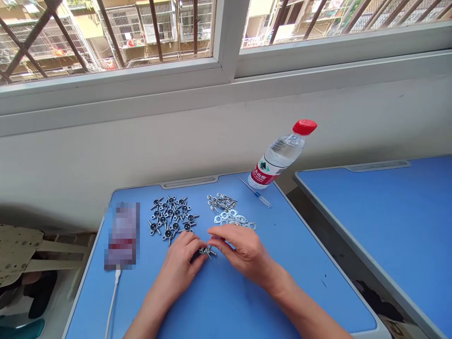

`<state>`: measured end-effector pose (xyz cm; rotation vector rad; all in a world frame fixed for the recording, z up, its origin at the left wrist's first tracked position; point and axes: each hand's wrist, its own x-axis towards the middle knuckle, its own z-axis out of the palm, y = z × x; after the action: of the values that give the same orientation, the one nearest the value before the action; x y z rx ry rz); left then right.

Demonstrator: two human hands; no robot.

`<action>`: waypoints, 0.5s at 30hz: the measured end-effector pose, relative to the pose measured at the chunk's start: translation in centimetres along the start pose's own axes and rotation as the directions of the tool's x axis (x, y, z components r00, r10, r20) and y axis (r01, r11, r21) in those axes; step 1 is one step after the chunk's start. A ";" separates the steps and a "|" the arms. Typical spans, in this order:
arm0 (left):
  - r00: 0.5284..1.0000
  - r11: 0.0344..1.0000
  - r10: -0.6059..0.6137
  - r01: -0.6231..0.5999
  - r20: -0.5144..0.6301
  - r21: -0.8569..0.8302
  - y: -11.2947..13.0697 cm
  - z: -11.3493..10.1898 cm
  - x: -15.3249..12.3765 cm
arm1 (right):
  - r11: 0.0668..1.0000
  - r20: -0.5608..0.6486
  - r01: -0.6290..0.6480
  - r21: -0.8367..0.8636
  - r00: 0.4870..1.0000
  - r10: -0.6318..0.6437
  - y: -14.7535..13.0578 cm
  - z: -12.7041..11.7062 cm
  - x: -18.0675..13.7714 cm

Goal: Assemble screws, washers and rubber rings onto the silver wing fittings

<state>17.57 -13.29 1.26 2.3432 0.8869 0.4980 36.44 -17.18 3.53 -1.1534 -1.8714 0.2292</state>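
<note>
My left hand [181,263] and my right hand [240,249] meet low over a blue desk [219,301]. Between their fingertips sits a small metal part with screws [206,252]; the left fingers pinch it and the right fingers close on it from the other side. Just beyond the left hand lies a cluster of several dark assembled metal pieces [171,217]. Beyond the right hand are a heap of loose screws [221,201] and several flat silver plates [233,219].
A blurred phone [122,235] with a white cable [112,301] lies at the desk's left. A water bottle with a red cap [280,155] stands at the back right, a thin pen-like tool [256,193] beside it. A second blue desk [388,226] stands to the right; a window wall is behind.
</note>
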 end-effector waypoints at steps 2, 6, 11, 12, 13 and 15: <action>1.000 1.000 -0.003 0.003 -0.001 -0.002 0.0 0.0 0.0 | 1.000 0.000 -0.010 -0.027 1.000 0.010 0.0 -0.1 0.1; 1.000 1.000 -0.003 0.003 -0.005 -0.006 0.1 0.0 0.1 | 1.000 0.055 0.018 -0.003 0.998 -0.018 -0.3 -0.6 0.3; 1.000 1.000 -0.012 0.012 0.002 -0.013 0.1 -0.1 0.1 | 0.996 0.038 0.032 0.089 0.999 -0.035 -0.5 -0.6 0.3; 1.000 1.000 -0.016 0.016 0.007 -0.016 0.2 -0.1 0.1 | 0.996 0.009 0.031 0.082 0.999 -0.032 -0.5 -0.5 0.2; 1.000 1.000 -0.019 0.019 0.009 -0.018 0.2 -0.1 0.1 | 0.997 -0.026 0.037 0.067 0.999 -0.035 -0.4 -0.4 0.1; 1.000 0.999 -0.026 0.026 0.013 -0.019 0.2 -0.1 0.0 | 0.997 -0.082 0.068 0.025 0.994 -0.066 -0.2 -0.1 0.1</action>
<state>17.63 -13.34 1.48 2.3118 0.9014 0.4780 36.32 -17.27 3.76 -1.0645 -1.8263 0.1675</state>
